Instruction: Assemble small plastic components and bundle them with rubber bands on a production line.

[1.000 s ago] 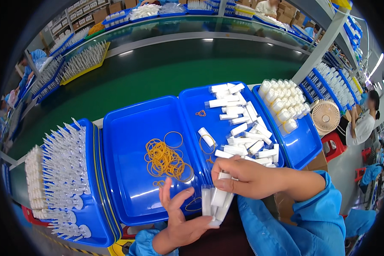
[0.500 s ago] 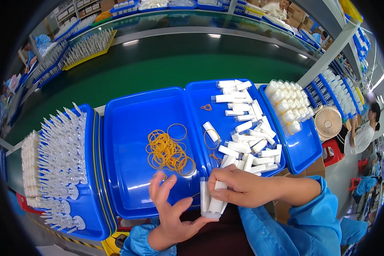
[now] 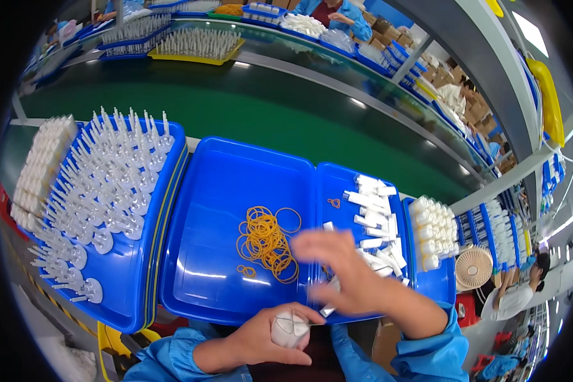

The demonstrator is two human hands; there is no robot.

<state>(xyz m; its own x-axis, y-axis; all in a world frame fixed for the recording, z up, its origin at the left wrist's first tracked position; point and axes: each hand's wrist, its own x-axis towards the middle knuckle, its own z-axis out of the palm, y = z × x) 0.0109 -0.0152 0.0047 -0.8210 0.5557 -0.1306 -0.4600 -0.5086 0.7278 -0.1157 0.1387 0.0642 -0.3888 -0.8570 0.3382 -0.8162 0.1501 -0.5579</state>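
My left hand [image 3: 251, 337] is wrapped round a small bundle of white tubes [image 3: 291, 329], seen end-on with clear ends up, just in front of the trays. To its upper right, my right hand [image 3: 356, 283] is blurred, with thumb and fingers apart and nothing visible between them. It passes over the near part of a blue tray [image 3: 330, 181] holding loose white tubes [image 3: 374, 219], hiding some of them. Left of that hand, a heap of yellow rubber bands [image 3: 265, 239] lies in another blue tray [image 3: 204, 223].
At left, stacked blue trays carry upright white pump-like parts [image 3: 111, 184], beside packed white pieces [image 3: 41, 172]. Banded tube bundles [image 3: 433, 229] and a beige fan [image 3: 473, 267] stand to the right. Beyond runs a green conveyor belt [image 3: 248, 127]; other people sit farther off.
My right hand has let go of the tube bundle and moved up over the tray. My left hand, open before, now grips the bundle. The view has turned.
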